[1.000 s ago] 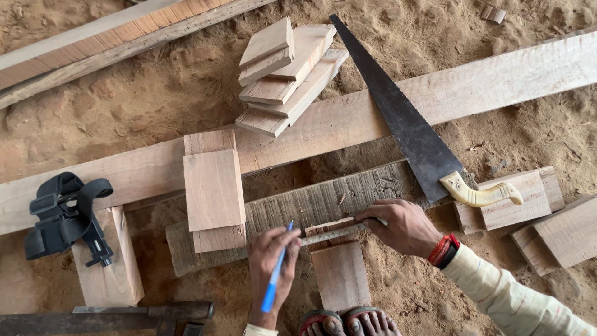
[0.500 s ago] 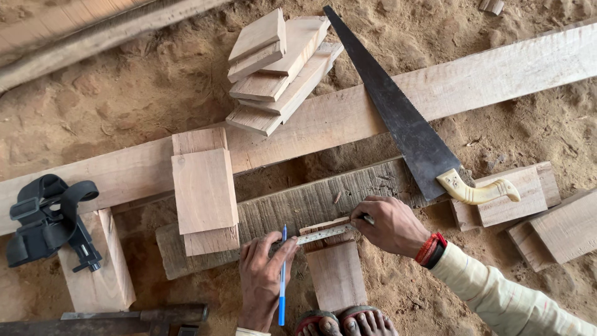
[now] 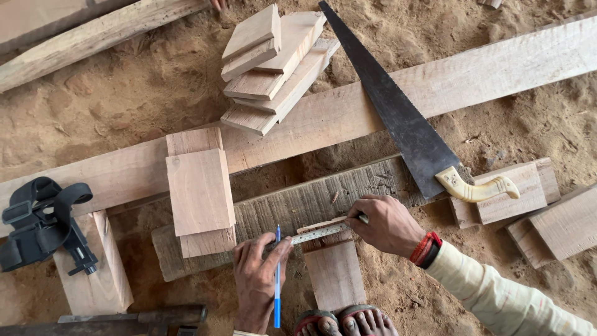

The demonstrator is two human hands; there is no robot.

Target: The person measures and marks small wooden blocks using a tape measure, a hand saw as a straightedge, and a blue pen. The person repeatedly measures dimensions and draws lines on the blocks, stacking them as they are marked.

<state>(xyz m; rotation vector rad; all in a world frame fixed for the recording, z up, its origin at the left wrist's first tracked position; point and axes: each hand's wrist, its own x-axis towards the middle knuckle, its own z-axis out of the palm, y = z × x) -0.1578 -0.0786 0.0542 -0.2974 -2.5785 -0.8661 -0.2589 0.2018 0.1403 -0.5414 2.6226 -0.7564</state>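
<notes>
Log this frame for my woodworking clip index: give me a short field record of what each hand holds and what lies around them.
left hand: holds a blue pen, tip toward the ruler
right hand: presses a metal ruler across a small wood block
support: block rests against a rough grey plank on sandy ground
saw: dark blade, pale handle, lying over a long board
stacked offcuts: on the long board
black strap device: far left
feet in sandals: at the bottom edge
</notes>
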